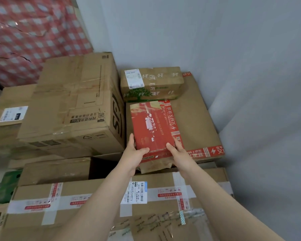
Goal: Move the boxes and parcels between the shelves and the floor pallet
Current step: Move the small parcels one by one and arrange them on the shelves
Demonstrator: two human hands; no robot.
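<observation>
We grip the red parcel [152, 129] with 2 hands at its near end.
Our left hand [134, 153] and right hand [178, 150] each clamp a near corner, thumb on top, fingers curled round the edge. The parcel's red face carries scuffed white print; its near end is crumpled brown paper. It sits over the flat carton [196, 117], just before the tree-printed box [151, 84].

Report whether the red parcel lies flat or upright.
Flat: the red parcel shows its broad face upward over the large box; left hand and right hand grip its near end.
</observation>
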